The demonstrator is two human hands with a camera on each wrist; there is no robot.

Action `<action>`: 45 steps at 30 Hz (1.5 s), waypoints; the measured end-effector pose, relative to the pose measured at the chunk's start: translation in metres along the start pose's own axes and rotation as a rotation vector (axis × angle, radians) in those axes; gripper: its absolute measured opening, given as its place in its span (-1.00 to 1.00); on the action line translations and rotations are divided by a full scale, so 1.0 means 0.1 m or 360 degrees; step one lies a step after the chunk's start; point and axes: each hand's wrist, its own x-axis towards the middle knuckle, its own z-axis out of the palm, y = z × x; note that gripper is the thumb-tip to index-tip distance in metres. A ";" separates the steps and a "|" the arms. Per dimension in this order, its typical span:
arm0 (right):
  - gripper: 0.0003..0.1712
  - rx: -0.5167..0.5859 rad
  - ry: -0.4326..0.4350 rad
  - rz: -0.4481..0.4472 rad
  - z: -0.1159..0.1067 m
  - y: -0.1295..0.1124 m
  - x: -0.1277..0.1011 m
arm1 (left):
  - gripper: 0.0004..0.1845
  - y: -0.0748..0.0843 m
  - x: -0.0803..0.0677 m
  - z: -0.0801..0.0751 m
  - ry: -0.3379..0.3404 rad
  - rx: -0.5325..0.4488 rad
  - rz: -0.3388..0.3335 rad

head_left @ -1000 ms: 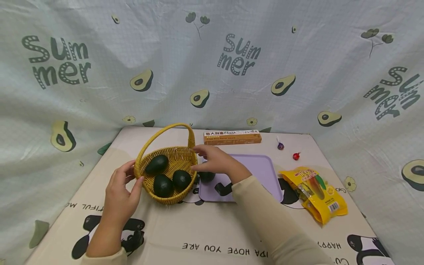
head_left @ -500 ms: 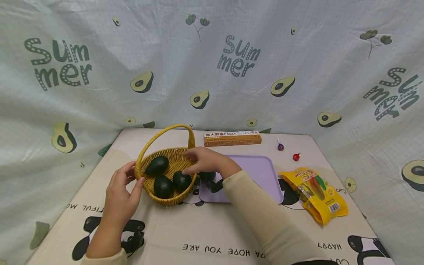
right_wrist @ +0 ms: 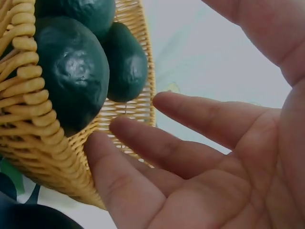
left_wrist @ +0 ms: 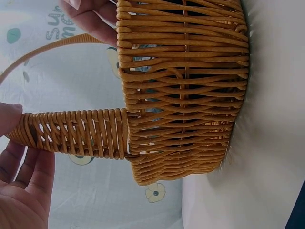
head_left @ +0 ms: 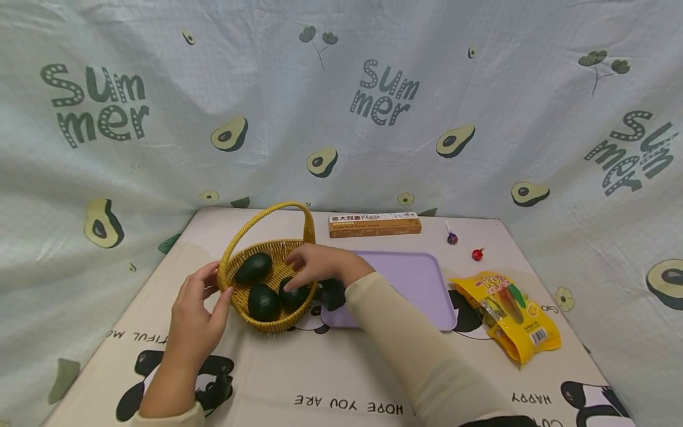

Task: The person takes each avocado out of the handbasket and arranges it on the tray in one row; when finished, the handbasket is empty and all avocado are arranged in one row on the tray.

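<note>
Head view: the right hand (head_left: 315, 265) has been moved from the basket (head_left: 242, 305) rim's 3 o'clock onto an avocado (head_left: 294, 293), fingers spread, ungripped; the left hand (head_left: 194, 317) stays at 9 o'clock, fingers relaxed.

A makeshift home tabletop set: a pale avocado-print "Summer" cloth backdrop (head_left: 341, 107) hangs behind a table under a panda-print cloth (head_left: 331, 379).

Yellow wicker basket (head_left: 277, 252) holds dark green avocados (head_left: 263, 301); tray (head_left: 411, 279) lilac.
</note>
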 end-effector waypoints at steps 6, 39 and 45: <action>-0.10 -0.0047 -0.0078 0.0037 0.02 -0.06 0.04 | -0.34 0.00 -0.01 0.01 -0.0012 0.0000 -0.0006; -0.37 -0.0277 -0.0220 0.0149 0.19 -0.19 0.35 | -0.34 -0.01 0.01 0.00 0.0024 -0.0045 0.0053; -0.29 -0.0375 -0.0241 0.0217 0.20 -0.23 0.35 | -0.34 -0.03 -0.02 0.00 0.0008 -0.0028 0.0030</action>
